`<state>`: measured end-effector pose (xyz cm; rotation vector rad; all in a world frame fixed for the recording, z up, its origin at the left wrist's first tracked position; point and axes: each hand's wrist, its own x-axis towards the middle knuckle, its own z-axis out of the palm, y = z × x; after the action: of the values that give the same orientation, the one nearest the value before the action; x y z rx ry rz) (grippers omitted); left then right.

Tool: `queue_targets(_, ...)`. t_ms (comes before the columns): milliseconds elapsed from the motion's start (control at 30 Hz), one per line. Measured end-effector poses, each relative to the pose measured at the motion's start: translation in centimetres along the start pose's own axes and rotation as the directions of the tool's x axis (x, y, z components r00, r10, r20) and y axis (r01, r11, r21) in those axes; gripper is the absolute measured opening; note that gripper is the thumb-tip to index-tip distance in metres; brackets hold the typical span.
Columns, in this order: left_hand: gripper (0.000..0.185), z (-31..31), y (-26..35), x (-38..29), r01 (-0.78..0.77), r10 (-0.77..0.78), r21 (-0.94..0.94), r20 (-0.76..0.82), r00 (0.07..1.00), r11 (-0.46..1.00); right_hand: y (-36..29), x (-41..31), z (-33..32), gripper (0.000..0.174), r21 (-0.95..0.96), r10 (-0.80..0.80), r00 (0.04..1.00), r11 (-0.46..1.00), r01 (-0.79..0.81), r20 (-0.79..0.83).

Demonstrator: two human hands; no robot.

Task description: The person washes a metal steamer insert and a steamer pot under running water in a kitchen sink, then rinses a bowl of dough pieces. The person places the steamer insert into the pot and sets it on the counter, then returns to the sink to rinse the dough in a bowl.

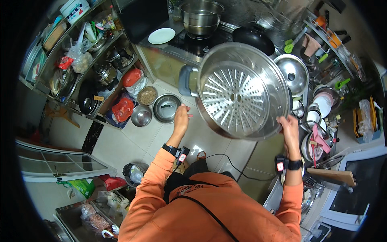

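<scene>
A large stainless steel steamer tier [235,99] with a perforated base is held up in front of me, its inside facing the camera. My right hand [288,127] grips its rim at the lower right. One dark side handle [185,80] juts from the steamer's left. My left hand [182,118] is off the steamer, below that handle, fingers apart and with nothing in it. On the hob beyond stands a stacked steel pot [201,19]. A domed steel lid [291,75] leans to the right of the steamer.
A black wok [254,39] and a white plate [161,35] sit by the hob. Steel bowls [141,115] and a round lid [166,107] rest on the tiled floor. Shelving [71,90] lines the left; dishes [322,106] crowd the right counter. A waste bin [134,174] stands lower left.
</scene>
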<state>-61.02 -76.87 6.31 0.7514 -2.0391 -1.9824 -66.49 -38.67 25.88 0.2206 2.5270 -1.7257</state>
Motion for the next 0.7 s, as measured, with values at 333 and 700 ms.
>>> queue_targets(333,0.05,-10.2,5.8,4.2,0.054,-0.134,-0.25,-0.314,0.94,0.967,-15.0,18.7,15.8,0.022,0.252,-0.149,0.949,0.964,0.078,0.277)
queue_targets(700,0.049,-13.0,8.0,11.6,0.057,-0.221,-0.311,-0.524,0.823,0.949,-28.8,43.7,29.4,0.033,0.372,-0.198,0.925,0.926,0.068,0.324)
